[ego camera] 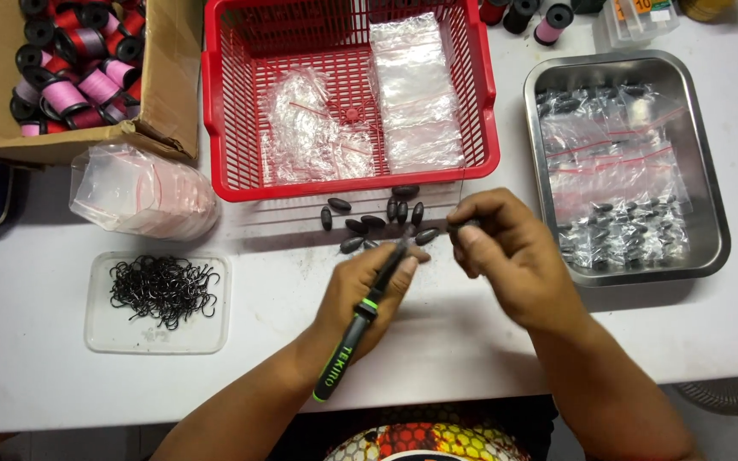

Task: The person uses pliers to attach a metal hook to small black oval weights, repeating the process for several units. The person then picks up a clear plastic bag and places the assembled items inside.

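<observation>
My left hand (367,290) grips a black tool with green trim (360,323), its tip pointing up towards my right hand. My right hand (506,252) pinches a small dark oval sinker (465,225) between thumb and fingers, just right of the tool's tip. Several loose dark oval sinkers (373,222) lie on the white table (437,341) right above my hands, in front of the red basket (215,128).
The red basket holds clear plastic bags (416,94). A steel tray (711,248) at right holds bagged sinkers. A clear lid (100,337) with black hooks (164,290) sits at left, under a stack of bags (138,192). A cardboard box (168,102) holds thread spools (79,68).
</observation>
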